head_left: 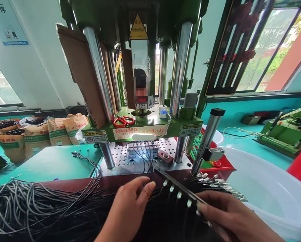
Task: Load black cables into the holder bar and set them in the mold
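Observation:
My right hand [226, 211] grips the near end of a long dark metal bar [175, 181]. Along this bar sit several small silvery connectors [179, 195] with thin black cables hanging from them. To the left of the bar, my left hand [130, 205] has thumb and index finger brought together; what lies between them, if anything, is hidden. Just beyond its fingertips, several black cables [146, 163] run to a lit metal mold [142, 153] on the press bed. Under both hands spreads a mass of black cables [95, 208].
A green press [150, 121] with steel columns stands ahead, red-handled scissors [124, 121] on its plate. A vertical metal post [207, 141] rises at right, beside a large white tub [261, 181]. Loose cables [11, 205] pile at left. A brown-red block [165, 157] rests on the perforated bed.

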A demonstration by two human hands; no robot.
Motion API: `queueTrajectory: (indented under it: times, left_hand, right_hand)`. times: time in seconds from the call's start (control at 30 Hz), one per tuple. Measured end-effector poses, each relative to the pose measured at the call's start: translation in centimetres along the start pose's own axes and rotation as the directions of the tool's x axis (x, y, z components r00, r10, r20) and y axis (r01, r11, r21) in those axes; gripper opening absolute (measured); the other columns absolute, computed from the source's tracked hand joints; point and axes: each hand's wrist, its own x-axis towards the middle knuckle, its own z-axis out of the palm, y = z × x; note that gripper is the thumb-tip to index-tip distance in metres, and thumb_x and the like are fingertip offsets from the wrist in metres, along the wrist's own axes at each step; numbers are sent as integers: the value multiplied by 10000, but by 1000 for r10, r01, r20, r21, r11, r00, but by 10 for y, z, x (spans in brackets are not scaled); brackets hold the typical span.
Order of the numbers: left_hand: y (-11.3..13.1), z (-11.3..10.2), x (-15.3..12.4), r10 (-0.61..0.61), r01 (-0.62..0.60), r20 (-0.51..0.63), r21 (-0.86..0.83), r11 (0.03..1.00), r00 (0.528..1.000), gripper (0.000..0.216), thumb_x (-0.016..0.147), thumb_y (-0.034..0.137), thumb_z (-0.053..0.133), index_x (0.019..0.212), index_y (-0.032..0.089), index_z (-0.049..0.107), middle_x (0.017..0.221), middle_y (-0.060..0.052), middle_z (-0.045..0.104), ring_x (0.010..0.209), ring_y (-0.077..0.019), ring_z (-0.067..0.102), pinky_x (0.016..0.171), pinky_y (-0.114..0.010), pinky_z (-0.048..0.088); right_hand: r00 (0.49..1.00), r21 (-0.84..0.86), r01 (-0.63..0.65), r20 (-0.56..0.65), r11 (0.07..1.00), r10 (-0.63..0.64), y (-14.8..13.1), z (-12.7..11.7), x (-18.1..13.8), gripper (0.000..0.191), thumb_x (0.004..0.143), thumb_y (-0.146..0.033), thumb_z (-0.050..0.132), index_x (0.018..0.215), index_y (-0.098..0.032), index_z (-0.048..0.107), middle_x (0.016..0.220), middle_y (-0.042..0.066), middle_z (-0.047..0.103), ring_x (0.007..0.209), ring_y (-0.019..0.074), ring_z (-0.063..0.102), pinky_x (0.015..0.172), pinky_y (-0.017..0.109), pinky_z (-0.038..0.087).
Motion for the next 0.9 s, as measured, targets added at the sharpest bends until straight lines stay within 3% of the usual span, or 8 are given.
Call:
queueTrajectory:
  times: [0.13,0.23,0.37,0.47,0.6,0.7,0.8,0.9]
  left_hand:
    - [-6,-16,25,124,-114,-31,209,971,992,403,894,475,453,1138,198,616,1074,-51,638,1012,-202,564,898,-300,380]
    - [-14,-14,46,118,-123,38,322,939,992,562,843,454,530,1271,92,495,1288,-158,512,1197,-280,453,998,-357,311]
    - [-19,-6,72,-66,49,150,115,992,987,488,707,537,666,953,129,561,977,-130,609,912,-285,537,759,-350,368]
    - [-17,-1,95,-199,213,173,-68,975,965,426,711,518,681,849,140,541,832,-74,590,759,-206,534,621,-283,349]
    - [-19,9,126,-329,443,332,-370,817,884,199,862,307,565,866,112,525,714,-23,554,614,-110,537,600,-237,420]
    - [-26,18,141,-376,547,404,-507,666,834,120,908,214,493,889,98,519,725,-25,579,634,-103,580,622,-234,478]
    - [-32,24,143,-372,570,433,-585,577,821,113,915,179,483,877,83,527,756,-44,614,665,-108,612,645,-235,510]
    - [-35,26,139,-364,573,443,-620,536,820,103,903,160,502,899,65,541,773,-62,640,652,-119,627,659,-253,529]
  right_hand:
    - [991,-287,82,-81,954,-109,-29,-22,20,431,804,-557,606,924,-143,622,597,-24,453,467,72,389,419,202,264]
    - [982,-536,107,-75,838,-173,-41,-30,38,387,844,-527,541,792,-150,612,594,-6,481,515,93,410,485,234,276]
    - [971,-753,120,-47,647,-235,-36,-32,59,357,871,-495,485,780,-185,637,738,15,600,681,149,528,611,265,346]
    - [957,-786,130,-61,605,-285,-26,-35,67,305,880,-463,478,922,-224,662,936,11,644,873,182,579,735,276,390]
    - [951,-861,179,28,475,-307,-26,-32,62,320,921,-412,406,916,-212,655,960,34,628,887,182,583,774,293,396]
    - [930,-911,204,67,357,-361,-45,-16,67,319,924,-385,404,899,-217,674,964,51,620,916,196,582,796,305,399]
    - [859,-922,244,62,299,-509,-73,9,106,316,923,-342,437,1113,-209,650,1038,78,624,1002,216,567,881,312,397]
    - [811,-934,211,2,288,-586,-94,32,174,419,882,-281,527,1263,-108,557,1227,163,555,1189,275,466,1022,359,314]
